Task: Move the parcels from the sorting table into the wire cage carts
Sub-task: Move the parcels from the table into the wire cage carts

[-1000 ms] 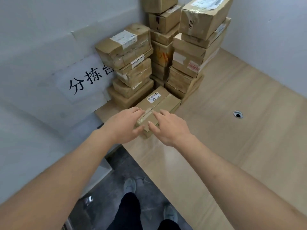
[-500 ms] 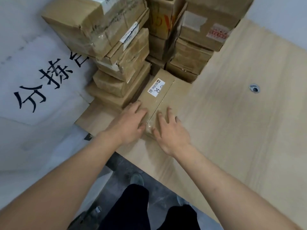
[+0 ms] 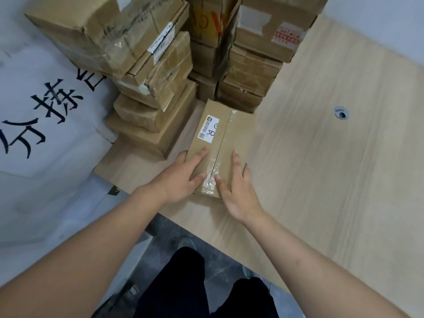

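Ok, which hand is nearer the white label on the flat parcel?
Left. The left hand rests on the flat parcel with its fingers just below the white label; the right hand lies across the tape seam, farther away.

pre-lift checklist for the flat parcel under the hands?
1. Left hand on parcel: ok, fingers on top and left edge.
2. Right hand on parcel: ok, fingers on top and right edge.
3. Nothing stacked on it: ok.
4. Clear of left stack: ok, gap visible.
5. Clear of stacks behind: cannot tell, far end looks close or touching.
6. Cart in reach: cannot tell, none in view.
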Motion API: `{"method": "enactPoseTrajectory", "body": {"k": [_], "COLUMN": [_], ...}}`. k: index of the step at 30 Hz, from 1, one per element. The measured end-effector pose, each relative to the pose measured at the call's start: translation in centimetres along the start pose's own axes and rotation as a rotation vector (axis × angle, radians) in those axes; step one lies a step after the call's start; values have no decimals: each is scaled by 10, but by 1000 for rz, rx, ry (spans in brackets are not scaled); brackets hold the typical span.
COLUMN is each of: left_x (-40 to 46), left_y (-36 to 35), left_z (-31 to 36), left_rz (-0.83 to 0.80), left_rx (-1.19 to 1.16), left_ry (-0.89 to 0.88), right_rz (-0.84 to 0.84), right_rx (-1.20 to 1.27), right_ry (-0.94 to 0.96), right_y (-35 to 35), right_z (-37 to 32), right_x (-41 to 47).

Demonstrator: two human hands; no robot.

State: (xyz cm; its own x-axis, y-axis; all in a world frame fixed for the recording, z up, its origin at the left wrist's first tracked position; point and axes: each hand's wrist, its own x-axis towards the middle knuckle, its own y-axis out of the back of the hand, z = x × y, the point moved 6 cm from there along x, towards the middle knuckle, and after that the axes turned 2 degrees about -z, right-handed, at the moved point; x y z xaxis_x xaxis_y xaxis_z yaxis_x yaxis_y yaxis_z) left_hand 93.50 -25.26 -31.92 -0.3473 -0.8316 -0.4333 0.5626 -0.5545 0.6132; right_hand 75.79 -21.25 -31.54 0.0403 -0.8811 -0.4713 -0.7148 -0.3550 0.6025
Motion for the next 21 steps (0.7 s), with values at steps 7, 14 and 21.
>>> {"method": "enactPoseTrajectory", "body": {"k": [7,14,21], "left_x": [-35,-101,-179], "left_y": [3,-1,-6], "left_z": [21,61,112], "left_rz": [76,213,465], "left_rx": [-31,-25,-67], "left_ry": [44,104,187], "right_rz": [10,-64,-110], "right_rx": [11,-108,-204], "right_ry": [61,220,417], "right_y": [16,50,88], "right_z": [-10,-28,-59], "right_x": [-29,-78,-130]}}
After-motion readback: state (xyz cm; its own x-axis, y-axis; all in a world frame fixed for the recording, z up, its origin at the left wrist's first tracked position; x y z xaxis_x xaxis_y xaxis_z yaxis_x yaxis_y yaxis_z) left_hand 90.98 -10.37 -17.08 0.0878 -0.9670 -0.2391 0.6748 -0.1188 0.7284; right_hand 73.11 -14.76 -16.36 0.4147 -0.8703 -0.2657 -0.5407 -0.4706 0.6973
